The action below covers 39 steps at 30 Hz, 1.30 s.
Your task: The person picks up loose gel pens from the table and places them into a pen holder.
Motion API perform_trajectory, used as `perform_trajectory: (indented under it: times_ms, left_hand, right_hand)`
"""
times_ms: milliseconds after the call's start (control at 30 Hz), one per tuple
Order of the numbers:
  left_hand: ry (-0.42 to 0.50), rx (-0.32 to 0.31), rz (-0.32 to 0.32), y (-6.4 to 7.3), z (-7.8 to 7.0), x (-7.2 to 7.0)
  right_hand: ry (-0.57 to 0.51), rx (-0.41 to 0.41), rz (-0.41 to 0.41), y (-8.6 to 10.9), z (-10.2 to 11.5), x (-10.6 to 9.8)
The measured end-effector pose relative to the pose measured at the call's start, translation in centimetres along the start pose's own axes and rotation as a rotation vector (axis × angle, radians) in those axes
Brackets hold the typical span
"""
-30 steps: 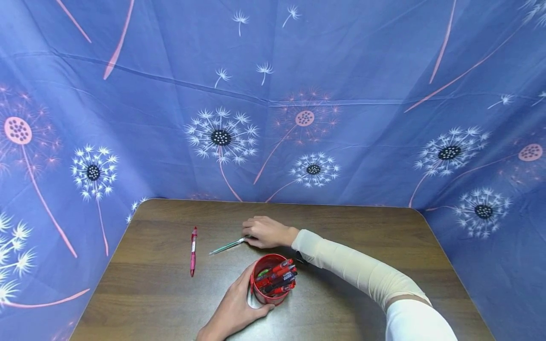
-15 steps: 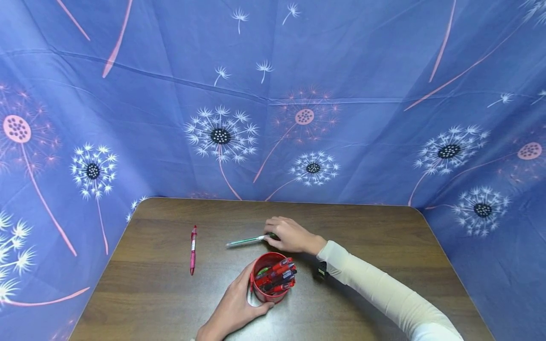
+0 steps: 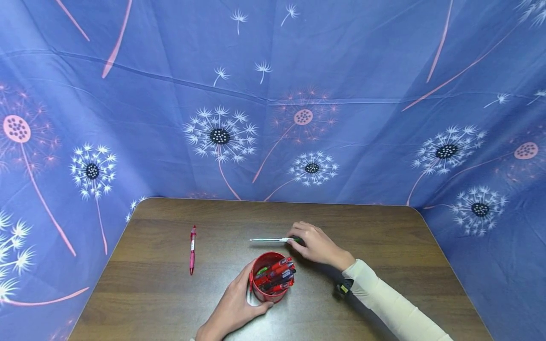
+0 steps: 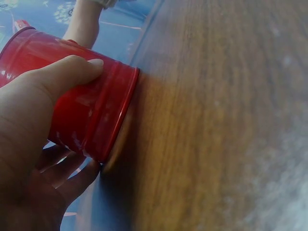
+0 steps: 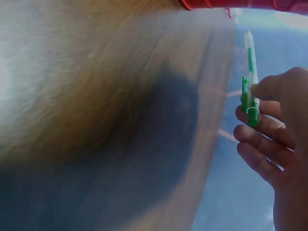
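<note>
A red cup point(image 4: 79, 110) stands on the table, and my left hand point(image 3: 232, 303) grips it from the left, thumb in front and fingers round the far side. Several pens point(image 3: 277, 275), mostly red with some dark ones, lean to the right inside it; something bright green sits lower down. Just behind and right of the cup, my right hand point(image 3: 316, 245) pinches a clear-barrelled green pen point(image 5: 252, 79) near its clip end, between thumb and index finger. That pen lies about level above the table, its other end pointing left. The remaining right fingers are loosely bent.
A red pen point(image 3: 193, 251) lies on the wooden table point(image 3: 145, 274), left of the cup. Behind the table hangs a blue cloth point(image 3: 362, 142) printed with dandelions, which also covers both sides. A dark wrist device point(image 3: 344, 286) sits at the right sleeve's cuff.
The right hand has moved right with the green pen, which has swung from slanting to nearly level across the view. The left hand, cup and red pen stay put.
</note>
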<state>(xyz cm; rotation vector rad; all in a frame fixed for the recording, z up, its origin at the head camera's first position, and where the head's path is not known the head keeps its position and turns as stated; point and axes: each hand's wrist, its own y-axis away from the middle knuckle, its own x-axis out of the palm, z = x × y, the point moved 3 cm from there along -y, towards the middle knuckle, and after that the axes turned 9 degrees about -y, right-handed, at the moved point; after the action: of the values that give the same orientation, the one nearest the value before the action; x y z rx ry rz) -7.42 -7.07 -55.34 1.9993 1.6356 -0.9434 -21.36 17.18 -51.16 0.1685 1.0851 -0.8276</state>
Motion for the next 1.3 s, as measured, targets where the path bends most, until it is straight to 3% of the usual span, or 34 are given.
perform_trajectory:
  times_ms: [133, 367, 567, 767, 1000, 1300]
  left_hand:
    - [0.004, 0.0, -0.003, 0.0, 0.0, 0.0]
    - [0.014, 0.005, -0.011, 0.1, 0.1, 0.1]
    - [0.02, 0.005, -0.014, 0.1, 0.1, 0.0]
    - [0.023, 0.003, 0.0, 0.0, 0.1, 0.0]
    - [0.031, 0.005, -0.006, 0.0, 0.2, 0.0]
    - [0.027, 0.021, -0.023, 0.1, 0.2, 0.0]
  right_hand:
    - [-0.017, 0.026, -0.056, 1.8, 0.0, -1.6]
    - [0.061, 0.041, -0.121, 4.3, 0.9, -5.1]
    - [0.041, 0.028, -0.156, 5.4, 2.4, -8.6]
    - [0.01, -0.034, -0.189, 5.7, 4.7, -11.8]
    - [-0.048, -0.089, -0.132, 5.0, 7.6, -13.5]
    - [-0.063, -0.17, -0.011, 3.5, 10.6, -13.1]
